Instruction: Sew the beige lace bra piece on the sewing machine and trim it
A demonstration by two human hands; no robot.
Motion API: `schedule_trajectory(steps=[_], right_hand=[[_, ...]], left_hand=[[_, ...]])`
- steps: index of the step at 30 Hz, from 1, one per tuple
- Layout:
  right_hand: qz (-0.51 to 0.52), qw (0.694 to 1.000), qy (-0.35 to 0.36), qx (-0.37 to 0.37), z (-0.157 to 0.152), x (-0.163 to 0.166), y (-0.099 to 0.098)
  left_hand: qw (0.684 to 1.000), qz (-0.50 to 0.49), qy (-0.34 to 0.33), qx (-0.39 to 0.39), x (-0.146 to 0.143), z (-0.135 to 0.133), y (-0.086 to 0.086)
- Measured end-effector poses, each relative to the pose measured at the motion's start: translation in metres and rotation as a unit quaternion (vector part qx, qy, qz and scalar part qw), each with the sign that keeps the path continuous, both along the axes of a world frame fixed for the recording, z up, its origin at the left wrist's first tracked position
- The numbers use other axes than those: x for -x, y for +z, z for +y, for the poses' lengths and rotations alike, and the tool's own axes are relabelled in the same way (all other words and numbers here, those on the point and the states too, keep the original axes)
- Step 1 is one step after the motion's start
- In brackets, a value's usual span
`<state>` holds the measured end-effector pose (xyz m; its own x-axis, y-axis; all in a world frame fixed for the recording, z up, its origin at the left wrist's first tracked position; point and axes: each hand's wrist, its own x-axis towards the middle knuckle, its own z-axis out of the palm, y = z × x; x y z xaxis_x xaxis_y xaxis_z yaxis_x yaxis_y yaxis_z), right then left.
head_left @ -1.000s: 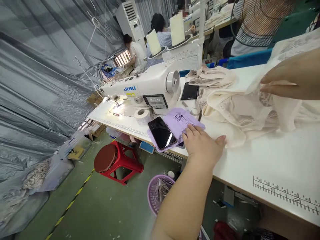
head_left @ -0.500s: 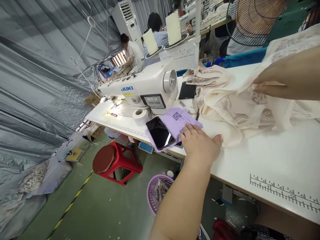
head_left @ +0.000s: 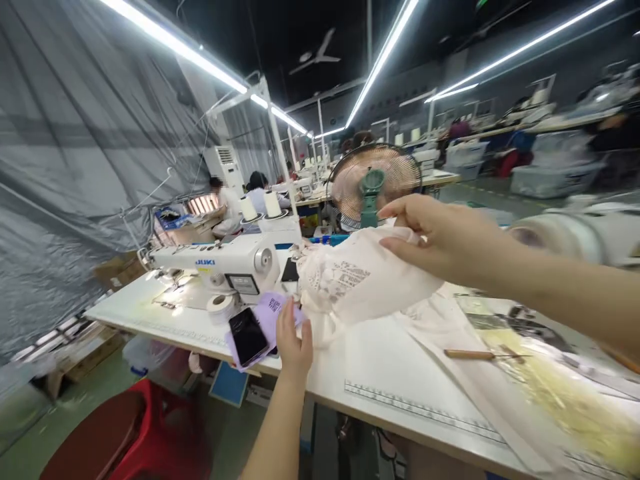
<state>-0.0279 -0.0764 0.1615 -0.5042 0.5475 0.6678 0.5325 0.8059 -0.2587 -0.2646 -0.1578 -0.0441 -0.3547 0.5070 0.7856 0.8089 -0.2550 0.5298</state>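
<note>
My right hand (head_left: 430,233) pinches a cream lace garment (head_left: 360,280) and holds part of it up off the white table. Some of the garment's cloth trails down onto the tabletop. My left hand (head_left: 294,343) has its fingers extended, at the near edge of a purple paper (head_left: 270,310) with a printed code. I cannot tell whether it touches the paper. A black phone (head_left: 247,335) lies over the paper's left part. Behind it stand a roll of white tape (head_left: 221,307) and a white sewing machine (head_left: 225,260). A second dark phone (head_left: 289,270) is partly hidden.
A wooden-handled tool (head_left: 470,355) lies at right, near a second sewing machine (head_left: 565,233). A printed ruler (head_left: 425,407) runs along the table's front edge. A fan (head_left: 373,180) stands behind the table. At lower left is a red stool (head_left: 135,427). Several people sit farther back.
The view has swung up and to the right. My right hand has lifted the lace garment higher. My left hand, earlier flat on the purple paper's corner, is now more upright.
</note>
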Motion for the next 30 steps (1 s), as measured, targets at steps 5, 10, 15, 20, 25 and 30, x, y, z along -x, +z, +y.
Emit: schedule_trajectory(steps=[5,10,15,20,25,30], right_hand=[[0.047,0.994,0.085,0.044,-0.049,-0.065,0.002],[0.093,0.974,0.103,0.178,-0.068,-0.144,-0.024],[0.207,0.919,0.075,0.325,-0.072,-0.220,-0.080],[0.368,0.827,0.060,0.419,-0.104,-0.266,-0.150],[0.322,0.697,0.226,0.599,-0.161,-0.280,-0.219],[0.396,0.642,0.225,0.617,-0.186,-0.270,-0.272]], left_hand=[[0.924,-0.231,-0.306,0.014,-0.080,-0.020,0.041],[0.756,-0.381,-0.489,0.211,-0.156,-0.019,0.057],[0.771,-0.340,-0.507,0.182,-0.195,-0.016,0.067],[0.716,-0.275,-0.576,0.283,-0.230,-0.027,0.062],[0.652,-0.206,-0.646,0.340,-0.270,-0.053,0.031],[0.562,-0.196,-0.679,0.429,-0.303,-0.062,0.000]])
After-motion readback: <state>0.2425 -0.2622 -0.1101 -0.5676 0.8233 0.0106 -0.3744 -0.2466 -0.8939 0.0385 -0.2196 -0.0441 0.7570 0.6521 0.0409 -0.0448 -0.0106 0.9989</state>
